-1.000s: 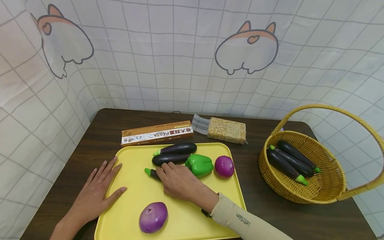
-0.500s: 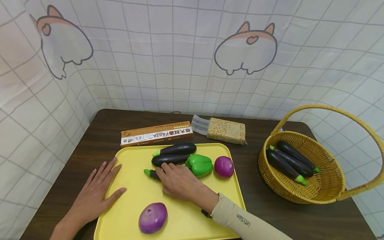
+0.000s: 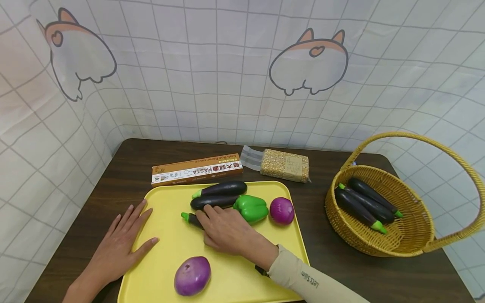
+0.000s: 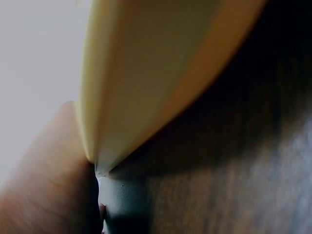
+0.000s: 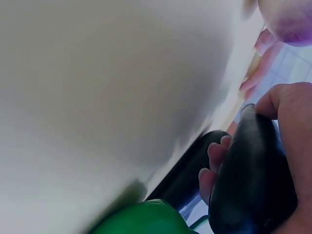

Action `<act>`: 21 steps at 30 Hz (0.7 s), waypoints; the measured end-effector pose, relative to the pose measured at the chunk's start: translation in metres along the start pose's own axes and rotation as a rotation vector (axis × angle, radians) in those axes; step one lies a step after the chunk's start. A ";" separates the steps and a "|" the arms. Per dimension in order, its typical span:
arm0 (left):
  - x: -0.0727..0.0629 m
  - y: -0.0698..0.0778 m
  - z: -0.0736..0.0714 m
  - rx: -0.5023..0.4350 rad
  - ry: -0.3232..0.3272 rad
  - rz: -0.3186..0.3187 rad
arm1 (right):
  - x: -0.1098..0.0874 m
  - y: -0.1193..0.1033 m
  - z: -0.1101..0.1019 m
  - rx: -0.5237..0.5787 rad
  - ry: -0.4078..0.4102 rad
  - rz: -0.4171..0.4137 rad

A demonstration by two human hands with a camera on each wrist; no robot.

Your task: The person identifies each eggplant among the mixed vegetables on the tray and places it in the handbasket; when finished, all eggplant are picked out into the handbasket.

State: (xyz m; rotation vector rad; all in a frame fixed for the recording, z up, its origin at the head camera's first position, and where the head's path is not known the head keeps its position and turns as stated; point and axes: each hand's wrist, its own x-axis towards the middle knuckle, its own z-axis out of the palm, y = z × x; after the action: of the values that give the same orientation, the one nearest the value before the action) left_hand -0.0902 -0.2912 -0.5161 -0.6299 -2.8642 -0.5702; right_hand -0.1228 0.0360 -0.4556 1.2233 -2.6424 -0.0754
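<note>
My right hand (image 3: 227, 230) grips a dark eggplant (image 3: 195, 220) over the yellow tray (image 3: 166, 244), its green stem end poking out to the left. The right wrist view shows fingers and thumb curled round the eggplant (image 5: 251, 180). Two more eggplants (image 3: 214, 202) lie just behind that hand, with a green bell pepper (image 3: 251, 209) against the nearer one. Flat with fingers spread, my left hand (image 3: 119, 244) rests across the tray's left edge. In the left wrist view the tray's side (image 4: 131, 87) rises beside the hand.
A round purple vegetable (image 3: 192, 276) sits at the tray's front, and a purple onion (image 3: 282, 211) at its right. Behind the tray lie a pasta box (image 3: 197, 170) and a bag of corn kernels (image 3: 285, 164). Right of it, a handled wicker basket (image 3: 417, 229) contains several eggplants (image 3: 365, 206).
</note>
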 end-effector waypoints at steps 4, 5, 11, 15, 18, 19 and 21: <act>0.001 -0.001 0.001 0.003 0.000 0.003 | -0.001 0.000 -0.004 -0.024 -0.006 0.006; 0.001 -0.001 0.001 0.003 0.001 0.003 | -0.002 0.001 -0.006 -0.030 -0.008 0.008; 0.000 -0.001 0.001 -0.006 0.012 0.003 | -0.004 0.006 -0.014 -0.050 -0.003 0.014; 0.000 -0.002 0.002 -0.001 0.009 0.001 | -0.006 0.010 -0.020 -0.054 0.000 0.005; 0.000 -0.002 0.002 0.004 0.005 -0.001 | -0.007 0.014 -0.025 -0.049 -0.002 0.006; 0.001 -0.002 0.002 0.004 0.007 -0.001 | -0.007 0.015 -0.026 -0.048 -0.002 0.009; 0.001 -0.002 0.002 0.002 0.008 0.001 | -0.008 0.018 -0.030 -0.046 0.002 0.019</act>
State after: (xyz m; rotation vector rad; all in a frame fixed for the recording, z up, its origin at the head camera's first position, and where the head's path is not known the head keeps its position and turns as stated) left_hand -0.0915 -0.2917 -0.5181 -0.6275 -2.8567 -0.5679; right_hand -0.1243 0.0556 -0.4255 1.1837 -2.6349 -0.1307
